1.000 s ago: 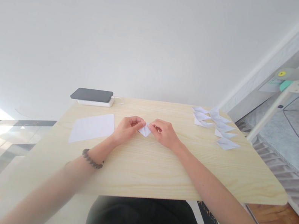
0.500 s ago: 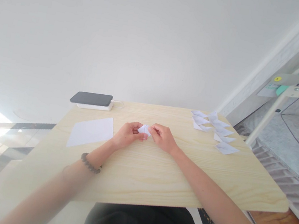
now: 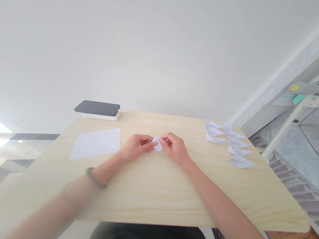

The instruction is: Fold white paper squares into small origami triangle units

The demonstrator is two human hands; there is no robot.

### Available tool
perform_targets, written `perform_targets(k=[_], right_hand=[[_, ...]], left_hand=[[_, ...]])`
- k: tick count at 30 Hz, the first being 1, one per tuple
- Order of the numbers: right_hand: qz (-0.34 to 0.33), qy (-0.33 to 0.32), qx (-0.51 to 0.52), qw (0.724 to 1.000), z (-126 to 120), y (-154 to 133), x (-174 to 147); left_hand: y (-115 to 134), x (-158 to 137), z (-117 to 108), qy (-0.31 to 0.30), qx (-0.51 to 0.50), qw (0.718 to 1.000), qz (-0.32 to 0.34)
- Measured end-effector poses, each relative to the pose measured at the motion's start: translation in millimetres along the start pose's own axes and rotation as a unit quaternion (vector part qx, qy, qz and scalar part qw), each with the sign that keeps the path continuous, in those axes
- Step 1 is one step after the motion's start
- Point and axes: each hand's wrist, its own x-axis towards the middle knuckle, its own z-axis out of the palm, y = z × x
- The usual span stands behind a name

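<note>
A small folded piece of white paper [image 3: 157, 145] is pinched between my two hands, just above the middle of the table. My left hand [image 3: 136, 147] grips its left side with thumb and fingers. On its upper right side, my right hand [image 3: 174, 148] closes thumb and fingertips. The fingers cover parts of the paper, so its full shape is hidden. Over to the right lie several folded white paper boats [image 3: 241, 162], set in two slanting rows. A flat white sheet of paper [image 3: 97, 143] rests left of my left hand.
A dark phone [image 3: 98, 107] lies on a white block with a white cable at the table's back left. The light wooden table [image 3: 146, 199] meets a plain wall behind. Beyond its right edge stands a white metal frame [image 3: 287, 124].
The folded paper has turned and shifted slightly right between my fingers, and its outline looks different. Both hands keep their grip. The whole view has tilted slightly.
</note>
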Motion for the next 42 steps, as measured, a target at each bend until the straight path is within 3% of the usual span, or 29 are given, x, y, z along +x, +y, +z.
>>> perform_targets(k=[5,14,34,42], right_hand=[[0.035,0.016,0.026,0.999,1,1,1],[0.102,-0.024,0.143,0.984,6,7,0],[0.043,-0.005,0.018,0.999,4,-4,-2],[0.047,0.007,0.011,0.999,2,-2,-2]], left_hand=[[-3,0,1,-0.006,-0.026,0.999,-0.026],[-4,2,-1,-0.04,-0.06,0.997,-0.016],[-8,4,2,0.0,0.031,0.999,0.007],[-4,4,4,-0.008,-0.003,1.0,0.014]])
